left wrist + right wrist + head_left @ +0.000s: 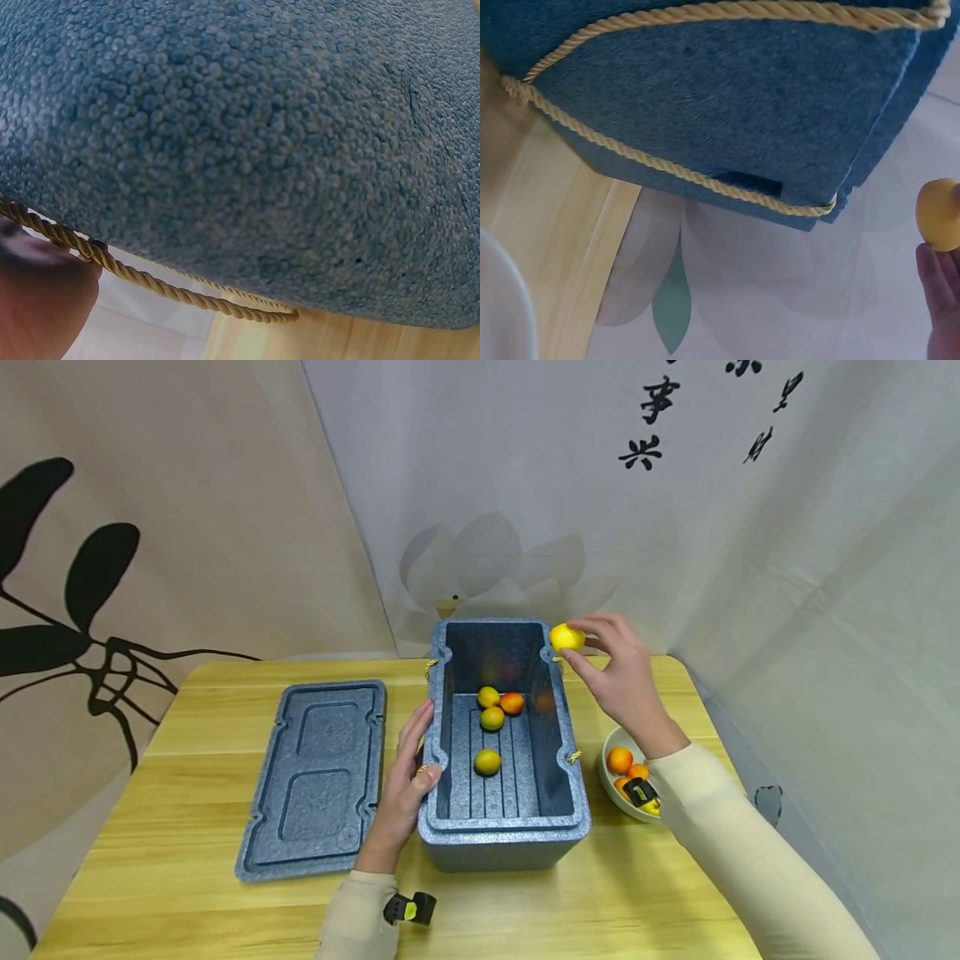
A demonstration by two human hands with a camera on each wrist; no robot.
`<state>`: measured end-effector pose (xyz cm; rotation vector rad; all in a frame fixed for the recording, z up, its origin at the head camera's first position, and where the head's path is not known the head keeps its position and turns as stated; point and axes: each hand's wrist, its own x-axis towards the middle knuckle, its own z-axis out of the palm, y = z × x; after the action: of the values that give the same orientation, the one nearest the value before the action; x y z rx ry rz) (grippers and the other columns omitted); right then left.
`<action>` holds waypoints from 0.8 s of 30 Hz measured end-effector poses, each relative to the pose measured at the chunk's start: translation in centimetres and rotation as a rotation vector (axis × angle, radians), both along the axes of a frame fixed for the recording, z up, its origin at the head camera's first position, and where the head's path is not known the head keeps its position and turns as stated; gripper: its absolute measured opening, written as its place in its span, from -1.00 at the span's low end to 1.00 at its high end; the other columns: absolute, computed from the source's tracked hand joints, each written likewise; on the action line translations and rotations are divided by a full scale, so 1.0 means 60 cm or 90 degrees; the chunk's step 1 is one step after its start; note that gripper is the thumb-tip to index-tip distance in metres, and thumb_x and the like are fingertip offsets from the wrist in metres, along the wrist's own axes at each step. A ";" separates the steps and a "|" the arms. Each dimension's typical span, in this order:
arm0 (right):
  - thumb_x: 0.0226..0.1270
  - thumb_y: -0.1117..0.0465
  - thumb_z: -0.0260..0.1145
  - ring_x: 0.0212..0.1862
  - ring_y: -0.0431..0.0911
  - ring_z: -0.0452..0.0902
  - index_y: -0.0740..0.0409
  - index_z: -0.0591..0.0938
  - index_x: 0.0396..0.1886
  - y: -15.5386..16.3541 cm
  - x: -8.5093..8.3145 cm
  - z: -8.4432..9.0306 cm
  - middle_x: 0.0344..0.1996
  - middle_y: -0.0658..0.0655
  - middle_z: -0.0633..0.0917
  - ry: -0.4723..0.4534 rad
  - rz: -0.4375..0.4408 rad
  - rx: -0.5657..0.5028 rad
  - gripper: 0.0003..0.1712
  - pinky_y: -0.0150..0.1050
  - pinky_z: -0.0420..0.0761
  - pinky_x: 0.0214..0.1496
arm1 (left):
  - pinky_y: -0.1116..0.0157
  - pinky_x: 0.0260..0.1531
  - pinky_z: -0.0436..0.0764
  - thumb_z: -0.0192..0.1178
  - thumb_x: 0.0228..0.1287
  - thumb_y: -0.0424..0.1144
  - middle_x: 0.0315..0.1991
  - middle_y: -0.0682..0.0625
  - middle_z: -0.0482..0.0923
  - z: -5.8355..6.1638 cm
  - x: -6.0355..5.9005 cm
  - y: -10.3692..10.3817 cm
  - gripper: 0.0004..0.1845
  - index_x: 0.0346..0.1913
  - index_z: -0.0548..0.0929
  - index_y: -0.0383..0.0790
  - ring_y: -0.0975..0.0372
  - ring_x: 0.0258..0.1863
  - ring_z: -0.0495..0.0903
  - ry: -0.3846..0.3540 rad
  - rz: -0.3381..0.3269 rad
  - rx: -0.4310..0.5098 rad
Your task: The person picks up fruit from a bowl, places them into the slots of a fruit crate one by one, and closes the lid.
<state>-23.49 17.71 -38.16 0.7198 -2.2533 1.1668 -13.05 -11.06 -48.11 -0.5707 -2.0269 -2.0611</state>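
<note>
Wooden table (pixel 225 910): bowl (pixel 611 783) (half hidden) behind right hand (pixel 622 681).

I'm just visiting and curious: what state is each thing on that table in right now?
Foam box: open, lid off, four fruits inside.
Lid: flat on the table, left of the box.
Yellow fruit: pinched in the right hand, above the box's far right corner.
Left hand: resting on the box's left rim.
Bowl: holds orange fruits, right of the box.
</note>
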 end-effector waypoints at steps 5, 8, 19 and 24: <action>0.20 0.38 0.42 0.04 0.01 0.54 0.31 0.63 0.07 -0.019 -0.005 0.010 0.03 0.17 0.55 -0.009 0.014 0.014 -0.59 -0.13 0.60 0.02 | -0.33 0.26 -0.16 -0.05 0.25 -0.27 0.55 -0.01 -0.05 0.000 -0.001 -0.001 -0.25 0.54 0.13 -0.18 0.06 0.48 -0.06 0.003 0.001 0.004; 0.21 0.39 0.40 0.05 0.00 0.53 0.30 0.62 0.08 -0.029 -0.007 0.012 0.04 0.16 0.53 -0.021 0.025 0.024 -0.60 -0.17 0.60 0.01 | -0.31 0.27 -0.15 -0.05 0.25 -0.28 0.55 -0.03 -0.05 0.000 -0.001 -0.001 -0.25 0.54 0.13 -0.20 0.05 0.49 -0.07 0.008 -0.004 0.005; 0.26 0.35 0.37 0.08 0.00 0.50 0.30 0.60 0.09 -0.063 -0.018 0.017 0.06 0.16 0.53 -0.021 0.071 0.057 -0.62 -0.11 0.61 -0.01 | -0.36 0.25 -0.17 -0.03 0.26 -0.24 0.55 0.00 -0.05 -0.003 -0.003 -0.001 -0.26 0.54 0.14 -0.17 0.07 0.49 -0.09 0.001 0.000 0.002; 0.26 0.34 0.38 0.06 -0.03 0.49 0.30 0.60 0.09 -0.072 -0.024 0.013 0.06 0.15 0.52 -0.029 0.080 0.073 -0.61 -0.14 0.59 -0.01 | -0.35 0.25 -0.18 -0.03 0.28 -0.24 0.55 -0.01 -0.05 -0.003 -0.003 0.000 -0.27 0.54 0.14 -0.18 0.07 0.49 -0.09 0.003 -0.003 0.006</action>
<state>-24.90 13.38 -37.38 0.8995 -2.3573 1.1294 -13.25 -11.08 -48.32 -0.5782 -2.0153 -2.0689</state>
